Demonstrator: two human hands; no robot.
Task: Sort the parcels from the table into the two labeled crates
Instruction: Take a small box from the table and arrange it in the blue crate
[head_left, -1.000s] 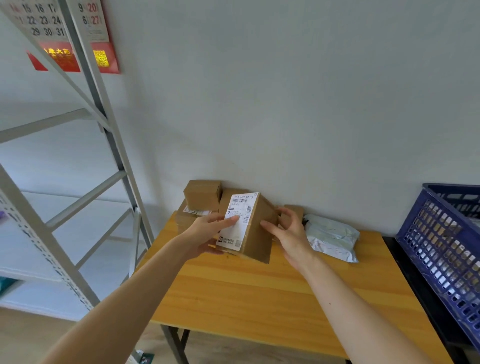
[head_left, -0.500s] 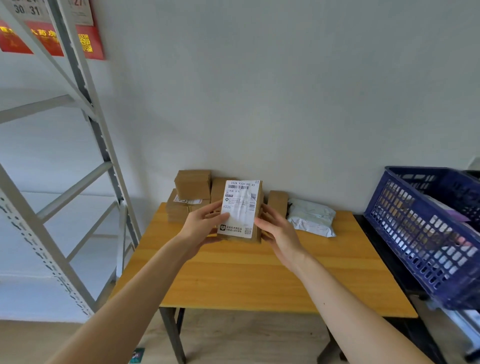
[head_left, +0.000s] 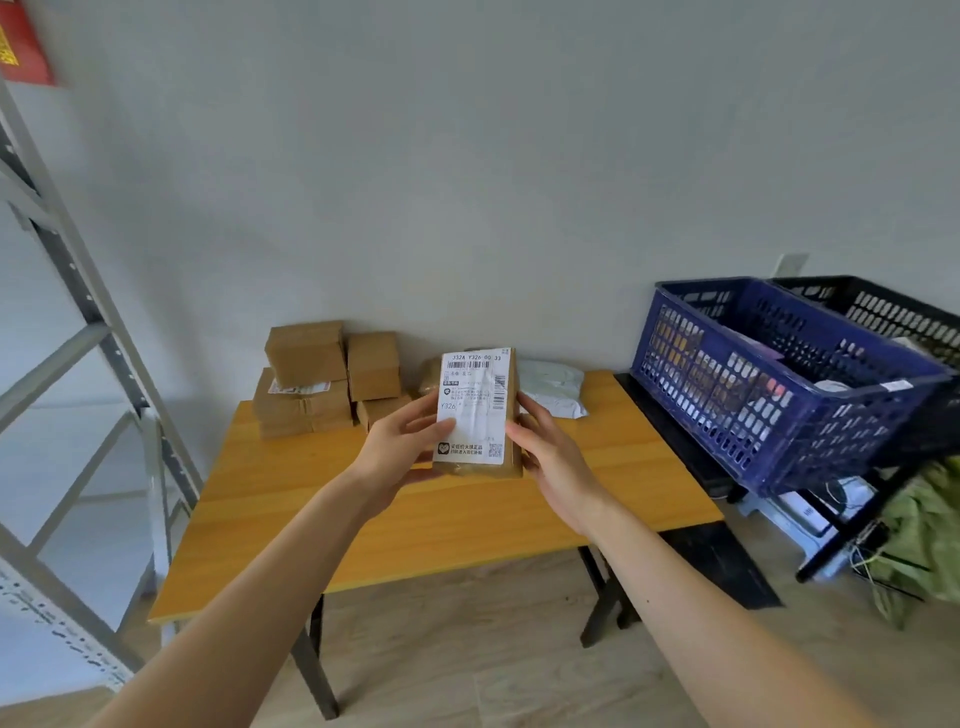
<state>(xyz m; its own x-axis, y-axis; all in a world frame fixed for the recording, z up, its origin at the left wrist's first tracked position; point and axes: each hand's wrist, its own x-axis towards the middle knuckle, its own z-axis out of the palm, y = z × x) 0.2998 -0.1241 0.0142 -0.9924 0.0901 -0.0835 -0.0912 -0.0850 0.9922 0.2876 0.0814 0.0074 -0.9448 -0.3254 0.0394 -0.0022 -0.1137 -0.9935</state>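
Plain grey wall behind everything, metal rack down the left, then the wooden table with a stack of cardboard boxes at its far left. What's new: a second ago the parcel was tipped corner-on, low by that stack. Now it's upright, clear of the tabletop, with the label square to the camera. The left hand grips its left side with the thumb on the label edge, and the right hand wraps fingers round the right side. Looks to me like the label is being read to pick a crate. It's a small brown carton; a white shipping sticker with barcodes and "Y326" covers most of the front. A grey mailer lies behind it, far right on the table. The view has also pulled back, so the blue crate and black crate on the right both show now, though I can't make out their labels.
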